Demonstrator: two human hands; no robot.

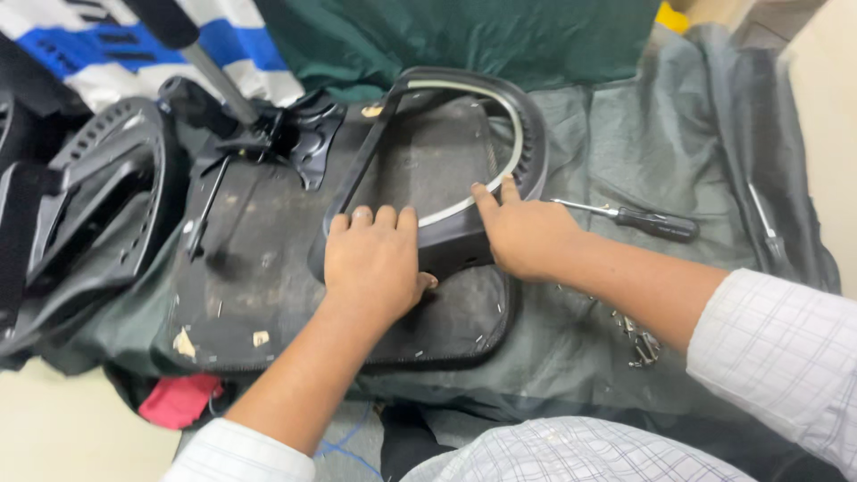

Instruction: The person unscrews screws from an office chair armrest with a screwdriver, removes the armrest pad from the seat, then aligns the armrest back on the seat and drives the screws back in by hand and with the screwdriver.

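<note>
Black chair-back frame (446, 152) (mesh-filled, pale inner rim) lies tilted on upturned seat (259, 277).

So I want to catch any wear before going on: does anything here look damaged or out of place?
Yes. The upturned seat base has torn, chipped patches along its near edge, pale material showing through. A heap of small screws lies loose on the grey cloth, near the right hand.

White checked sleeves (786, 348), bare hands (370, 263)
</note>
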